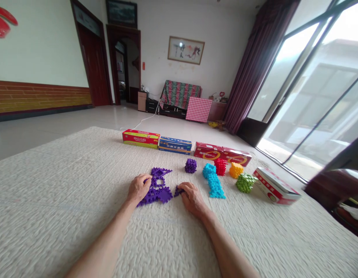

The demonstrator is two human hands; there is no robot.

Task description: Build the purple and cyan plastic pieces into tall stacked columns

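Flat purple interlocking building pieces point(165, 194) with notched edges lie in a group on the pale quilted cover; one has a square opening and another comes to a point. My left hand point(138, 188) is at the group's left side, its fingers curled onto a purple piece whose covered part I cannot see. To the right of the group, my right hand point(193, 197) has its fingers closed on a small dark purple piece point(178, 190), partly hidden beneath them. A purple block cube point(191, 165) stands beyond my right hand. Joined light blue pieces point(216, 186) lie to its right.
Red point(221, 166), yellow point(236, 170) and green point(246, 182) block cubes stand at the right. Behind them are a red-and-yellow box point(141, 139), a blue box point(175, 146) and dark red boxes point(208, 151). A white-and-red box point(276, 187) lies far right.
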